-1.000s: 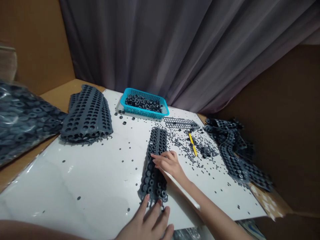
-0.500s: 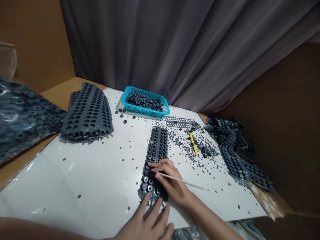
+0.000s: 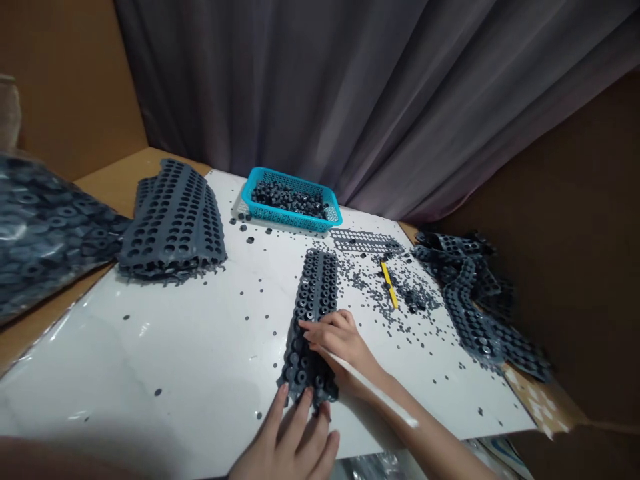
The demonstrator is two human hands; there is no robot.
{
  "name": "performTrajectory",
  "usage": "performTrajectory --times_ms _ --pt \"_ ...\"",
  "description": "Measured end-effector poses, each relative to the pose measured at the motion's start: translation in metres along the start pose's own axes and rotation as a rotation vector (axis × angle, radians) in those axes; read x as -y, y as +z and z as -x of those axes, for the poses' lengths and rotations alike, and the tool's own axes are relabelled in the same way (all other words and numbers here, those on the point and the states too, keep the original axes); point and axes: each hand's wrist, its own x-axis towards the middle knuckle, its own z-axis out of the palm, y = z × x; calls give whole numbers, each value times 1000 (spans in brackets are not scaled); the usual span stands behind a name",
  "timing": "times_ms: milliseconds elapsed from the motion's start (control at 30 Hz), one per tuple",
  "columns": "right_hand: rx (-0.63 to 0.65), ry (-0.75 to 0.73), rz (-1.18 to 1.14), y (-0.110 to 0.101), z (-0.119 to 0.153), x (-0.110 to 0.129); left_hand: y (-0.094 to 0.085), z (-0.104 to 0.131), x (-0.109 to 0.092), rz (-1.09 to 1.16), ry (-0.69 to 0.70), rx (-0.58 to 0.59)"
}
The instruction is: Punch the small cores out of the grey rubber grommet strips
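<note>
A dark grey rubber strip with rows of round ring-shaped parts point(image 3: 316, 287) lies lengthwise on the white tabletop. My right hand point(image 3: 345, 347) rests over its near half, fingers pinched round a thin white stick point(image 3: 373, 388). The stick's rear end points down and right across my forearm; its working tip is hidden by my fingers. My left hand point(image 3: 295, 433) has its fingers spread, with the fingertips on the strip's near end.
A blue basket point(image 3: 290, 219) of small dark parts stands at the back. Folded perforated sheets point(image 3: 170, 213) and a plastic bag of parts point(image 3: 55, 233) are left. Right lie a yellow tool point(image 3: 389, 285), scattered dark discs, a flat perforated strip point(image 3: 367, 242) and crumpled strips point(image 3: 470, 300).
The white stick's rear end has swung downward, toward my forearm. My right hand has shifted slightly on the strip. My left fingers remain at its near end.
</note>
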Motion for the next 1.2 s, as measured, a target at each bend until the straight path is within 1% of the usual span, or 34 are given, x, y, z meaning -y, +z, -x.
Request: performTrajectory --times_ms 100,167,233,267,333,400,500,567,700,867,933,1000,1067,1133,1200 --pt "-40 -47 137 -5 -5 -15 3 2 -3 -15 19 11" --pt "-104 -33 156 -10 -7 -20 4 2 -3 -15 27 19" --pt "-166 58 40 -15 -7 -17 4 3 -2 -17 31 14" --pt "-166 116 -61 -17 -5 -12 4 3 -2 -20 32 11" --pt "-118 196 -270 -18 0 1 4 3 -2 -22 30 6" --pt "-53 206 -391 -15 5 14 4 2 -1 -21 39 19" --pt "-7 210 -416 -9 11 25 2 1 -1 -23 65 67" --pt "-17 208 -400 -5 11 26 1 1 -1 -17 64 82" --pt "-56 160 -370 -4 9 23 2 1 -2 -13 43 47" --pt "-34 111 -297 -4 8 22 3 2 -3 -13 39 41" --pt "-43 45 -196 -2 9 19 3 2 -3 -20 40 36" --pt "-82 -63 -34 1 9 14 2 0 -2 -19 35 14" --pt "-94 -146 117 3 10 8 1 -1 -2 -15 29 -2" --pt "-108 -150 197 2 10 3 -1 -2 -1 -14 26 -6" --pt "-182 -97 186 0 11 1 -1 -2 -1 -17 25 1"
